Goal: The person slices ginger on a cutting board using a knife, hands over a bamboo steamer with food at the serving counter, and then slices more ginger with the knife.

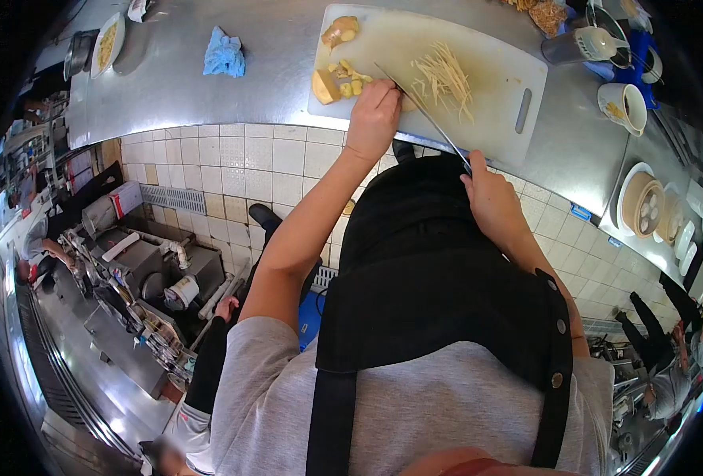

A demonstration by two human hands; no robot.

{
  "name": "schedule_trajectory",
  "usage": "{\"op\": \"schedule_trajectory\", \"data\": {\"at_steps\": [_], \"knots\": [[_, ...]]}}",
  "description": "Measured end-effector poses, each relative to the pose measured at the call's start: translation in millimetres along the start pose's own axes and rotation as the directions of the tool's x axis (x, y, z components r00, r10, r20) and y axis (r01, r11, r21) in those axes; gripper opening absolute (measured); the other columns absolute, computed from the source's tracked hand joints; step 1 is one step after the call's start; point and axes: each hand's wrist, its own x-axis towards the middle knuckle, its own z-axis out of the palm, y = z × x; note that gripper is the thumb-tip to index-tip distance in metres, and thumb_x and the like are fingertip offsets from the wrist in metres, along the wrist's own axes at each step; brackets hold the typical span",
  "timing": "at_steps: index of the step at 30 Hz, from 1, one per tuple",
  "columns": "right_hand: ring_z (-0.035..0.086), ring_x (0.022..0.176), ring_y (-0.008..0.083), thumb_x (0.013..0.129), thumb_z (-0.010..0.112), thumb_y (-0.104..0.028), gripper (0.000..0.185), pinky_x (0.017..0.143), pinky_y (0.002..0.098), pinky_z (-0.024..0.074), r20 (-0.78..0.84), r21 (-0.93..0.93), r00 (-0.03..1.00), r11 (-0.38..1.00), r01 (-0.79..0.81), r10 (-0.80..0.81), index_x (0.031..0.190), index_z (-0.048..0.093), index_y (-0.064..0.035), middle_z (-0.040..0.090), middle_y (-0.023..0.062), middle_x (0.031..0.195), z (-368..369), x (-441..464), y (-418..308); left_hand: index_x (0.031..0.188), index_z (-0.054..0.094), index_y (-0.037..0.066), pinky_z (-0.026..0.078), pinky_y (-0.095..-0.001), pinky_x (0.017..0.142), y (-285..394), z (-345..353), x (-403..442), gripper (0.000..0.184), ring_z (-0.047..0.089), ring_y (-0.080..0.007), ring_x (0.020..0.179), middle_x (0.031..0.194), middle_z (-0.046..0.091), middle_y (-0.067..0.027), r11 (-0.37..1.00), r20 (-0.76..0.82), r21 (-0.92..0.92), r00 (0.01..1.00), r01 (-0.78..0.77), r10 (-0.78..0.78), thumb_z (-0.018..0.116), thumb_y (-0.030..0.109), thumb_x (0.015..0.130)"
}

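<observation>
My right hand [493, 198] is wrapped round the handle of a kitchen knife [431, 119]. Its long blade slants up and left over the white cutting board [494, 71]. Against the blade's left side, my left hand [375, 115] presses down on the board with bent fingers; whatever lies under them is hidden. A pile of thin pale yellow strips [447, 78], apparently ginger, lies right of the blade. Left of it are small yellow chunks [350, 83], a larger cut piece [325, 86] and an unpeeled-looking knobbly piece [340, 32].
On the steel counter [153, 87] lie a blue cloth [224, 53] and an oval dish of yellow bits [109, 45]. To the right stand a clear jug [578, 46], a white cup [622, 109] and a bamboo steamer [645, 208]. Other people stand behind and at both sides.
</observation>
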Motion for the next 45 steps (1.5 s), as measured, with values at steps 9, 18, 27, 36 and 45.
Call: {"op": "schedule_trajectory", "data": {"at_steps": [9, 18, 27, 36, 45], "knots": [[0.062, 0.077, 0.0493, 0.098, 0.05, -0.02, 0.021, 0.067, 0.0581, 0.0467, -0.174, -0.015, 0.977, 0.992, 0.122, -0.123, 0.109, 0.041, -0.0046, 0.064, 0.027, 0.078, 18.5, 32.5, -4.7, 0.084, 0.064, -0.001, 0.051, -0.0374, 0.074, -1.9, -0.4, 0.4, 0.014, 0.061, -0.0292, 0.085, 0.093, 0.063, -0.0106, 1.0, 0.038, 0.023, 0.999, -0.014, 0.013, 0.069, -0.005, 0.072], [0.064, 0.078, 0.0484, 0.098, 0.05, -0.02, 0.021, 0.069, 0.0576, 0.0488, -0.085, -0.05, 0.993, 0.996, 0.076, -0.08, 0.109, 0.042, -0.0038, 0.066, 0.0269, 0.081, -7.0, -0.9, -10.9, 0.081, 0.062, 0.0, 0.051, -0.0371, 0.072, 1.1, -1.9, -1.4, 0.012, 0.061, -0.0285, 0.083, 0.09, 0.062, -0.01, 0.997, 0.053, 0.078, 0.999, -0.003, -0.002, 0.068, -0.005, 0.072], [0.063, 0.08, 0.0492, 0.098, 0.05, -0.018, 0.021, 0.07, 0.0586, 0.0474, -0.061, 0.014, 0.997, 0.998, 0.055, -0.055, 0.109, 0.041, -0.0034, 0.065, 0.0283, 0.081, 12.1, 4.6, 3.6, 0.083, 0.063, 0.0, 0.052, -0.0364, 0.073, -0.7, -0.6, -0.2, 0.013, 0.062, -0.0288, 0.084, 0.092, 0.063, -0.0105, 0.999, 0.036, 0.043, 0.999, -0.018, 0.016, 0.068, -0.005, 0.072], [0.063, 0.08, 0.049, 0.097, 0.05, -0.019, 0.02, 0.07, 0.059, 0.0475, -0.164, -0.036, 0.979, 0.993, 0.112, -0.117, 0.106, 0.042, -0.0039, 0.065, 0.0277, 0.081, 7.3, 33.2, -9.9, 0.083, 0.064, 0.0, 0.052, -0.0367, 0.073, -1.7, -3.8, -0.7, 0.013, 0.062, -0.0286, 0.084, 0.093, 0.063, -0.0104, 0.999, 0.07, 0.046, 0.998, -0.008, 0.005, 0.068, -0.004, 0.072], [0.062, 0.075, 0.0493, 0.098, 0.052, -0.018, 0.022, 0.065, 0.0573, 0.0461, -0.087, -0.002, 0.992, 0.995, 0.096, -0.096, 0.112, 0.041, -0.0049, 0.063, 0.0281, 0.076, -4.8, -5.5, -0.4, 0.082, 0.063, 0.0, 0.052, -0.0366, 0.073, -3.6, -2.1, -1.6, 0.012, 0.062, -0.0285, 0.083, 0.092, 0.063, -0.0099, 0.999, 0.048, 0.035, 0.999, -0.008, 0.006, 0.069, -0.004, 0.073]]}}
